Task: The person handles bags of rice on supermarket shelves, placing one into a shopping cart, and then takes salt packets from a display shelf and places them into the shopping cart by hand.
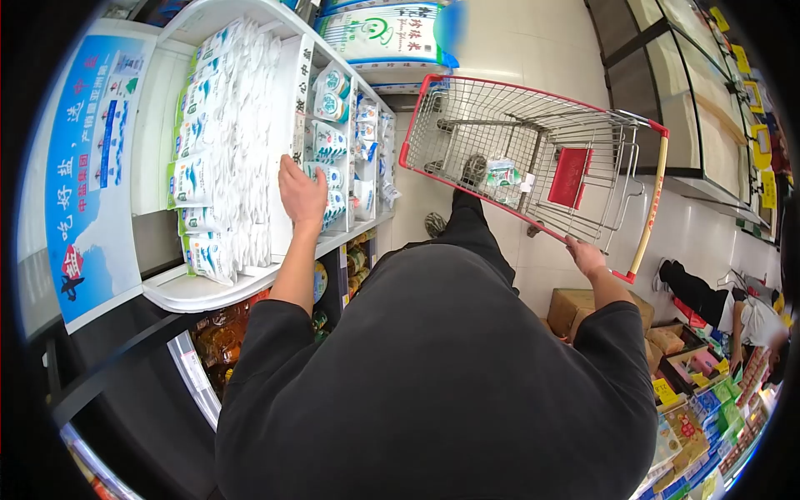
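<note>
My left hand (302,193) is raised at the white salt display, its fingers stretched out beside the upright divider (287,125). Nothing shows in it. White-and-green salt bags (196,179) stand in a dense row left of that hand. To its right, white-and-teal packs (331,140) fill small compartments. My right hand (586,254) is closed around the near red rim of a wire shopping cart (542,108), close to the handle end. Inside the cart lies one white-and-green pack (503,173).
Large rice sacks (379,37) are stacked beyond the display. Bottles of oil (221,337) stand under it. A cardboard box (583,310) sits on the floor behind the cart. Another person (717,304) is at the right by crowded shelves. Bins (700,92) line the far aisle.
</note>
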